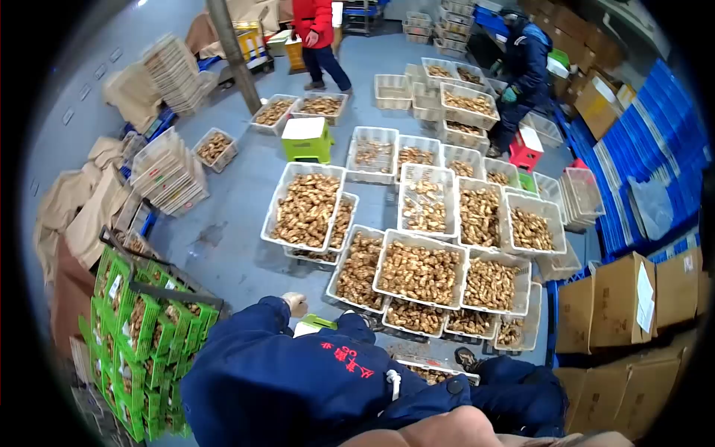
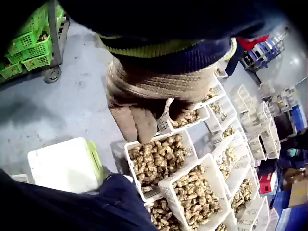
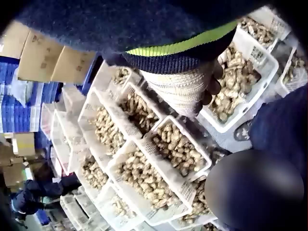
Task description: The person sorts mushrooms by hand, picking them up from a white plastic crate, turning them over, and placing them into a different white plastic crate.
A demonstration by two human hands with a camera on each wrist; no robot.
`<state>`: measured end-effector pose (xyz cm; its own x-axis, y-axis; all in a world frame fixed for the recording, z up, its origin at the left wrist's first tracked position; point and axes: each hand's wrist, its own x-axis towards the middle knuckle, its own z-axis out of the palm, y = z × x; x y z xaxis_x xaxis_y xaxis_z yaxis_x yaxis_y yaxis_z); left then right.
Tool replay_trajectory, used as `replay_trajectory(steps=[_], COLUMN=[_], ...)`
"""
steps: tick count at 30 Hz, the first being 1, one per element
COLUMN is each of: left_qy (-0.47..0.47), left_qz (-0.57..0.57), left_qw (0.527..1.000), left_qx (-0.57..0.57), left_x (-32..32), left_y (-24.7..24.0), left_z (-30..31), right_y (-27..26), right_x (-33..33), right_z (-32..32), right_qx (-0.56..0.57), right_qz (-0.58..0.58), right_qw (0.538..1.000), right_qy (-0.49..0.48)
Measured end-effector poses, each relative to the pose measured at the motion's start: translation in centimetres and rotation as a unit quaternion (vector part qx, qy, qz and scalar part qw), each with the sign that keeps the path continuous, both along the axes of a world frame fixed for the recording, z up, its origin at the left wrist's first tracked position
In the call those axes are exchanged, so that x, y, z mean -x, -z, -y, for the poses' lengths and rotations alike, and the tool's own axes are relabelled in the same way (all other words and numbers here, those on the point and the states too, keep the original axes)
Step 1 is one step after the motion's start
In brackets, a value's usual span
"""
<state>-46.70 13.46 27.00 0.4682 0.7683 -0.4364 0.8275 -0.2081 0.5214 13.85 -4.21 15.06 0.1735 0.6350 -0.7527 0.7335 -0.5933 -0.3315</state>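
Note:
In the left wrist view my left hand (image 2: 144,103), in a knit work glove with darker fingers, hangs with its fingers pointing down and loosely bent. Behind it are white plastic crates (image 2: 166,185) of knobbly tan ginger-like roots (image 2: 156,159). The head view has the same hand (image 1: 296,302) beside a green-and-white stool (image 1: 313,324). My right hand (image 3: 190,89), gloved too, has bent fingers close to the rim of a root-filled crate (image 3: 222,126) in the right wrist view. I cannot tell whether those fingers hold anything. My body hides this hand in the head view.
More root-filled white crates (image 1: 421,302) stand grouped and partly stacked ahead. At left are a cart of green crates (image 1: 138,335) and a metal post (image 1: 232,52). Cardboard boxes (image 1: 607,305) line the right. Two people, in a red jacket (image 1: 313,18) and dark clothing (image 1: 525,63), stand farther back.

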Motion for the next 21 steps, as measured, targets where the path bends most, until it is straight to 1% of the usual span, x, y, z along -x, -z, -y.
replay_trajectory(steps=[1,2,3,4,5,7,10,13,14,18,21], left_qy=[-0.211,-0.483,-0.595,-0.64,-0.636,-0.633,-0.638,-0.628,-0.611,-0.609,-0.62], left_qz=[0.08,0.201,0.237,0.25,0.245,0.265,0.267,0.271,0.285,0.279,0.276], left_qw=[0.963,0.801,0.696,0.647,0.654,0.644,0.644,0.647,0.643,0.638,0.639], left_qx=[0.146,0.29,0.323,0.331,0.328,0.337,0.325,0.337,0.363,0.379,0.363], left_x=[-0.5,-1.4,-1.8,-1.9,-2.2,-2.5,-3.5,-4.0,-3.9,-4.1,-3.9], left_y=[0.2,0.5,0.3,0.1,-0.1,-0.1,0.3,1.3,1.6,1.9,1.7], left_z=[0.2,0.3,0.2,0.3,0.3,0.3,0.4,0.5,0.4,-0.2,-1.2], right_y=[-0.5,-1.0,-1.5,-1.9,-2.3,-3.3,-4.5,-5.4,-5.6,-6.1,-6.2], right_x=[0.1,0.2,0.3,0.2,0.3,0.4,0.6,0.8,0.8,0.9,0.8], right_z=[-0.2,-0.4,-0.6,-0.9,-1.1,-1.5,-2.1,-1.9,-1.8,-0.9,-0.1], right_qx=[0.001,0.001,-0.001,-0.003,-0.007,-0.016,-0.029,-0.033,-0.031,-0.018,-0.005], right_qz=[0.0,0.0,0.0,0.001,0.001,-0.002,-0.005,-0.006,-0.008,-0.002,0.003], right_qw=[1.0,1.0,1.0,1.0,1.0,1.0,0.999,0.999,0.999,0.999,0.999], right_qy=[0.005,0.007,0.007,0.007,0.009,0.011,0.016,0.021,0.025,0.036,0.04])
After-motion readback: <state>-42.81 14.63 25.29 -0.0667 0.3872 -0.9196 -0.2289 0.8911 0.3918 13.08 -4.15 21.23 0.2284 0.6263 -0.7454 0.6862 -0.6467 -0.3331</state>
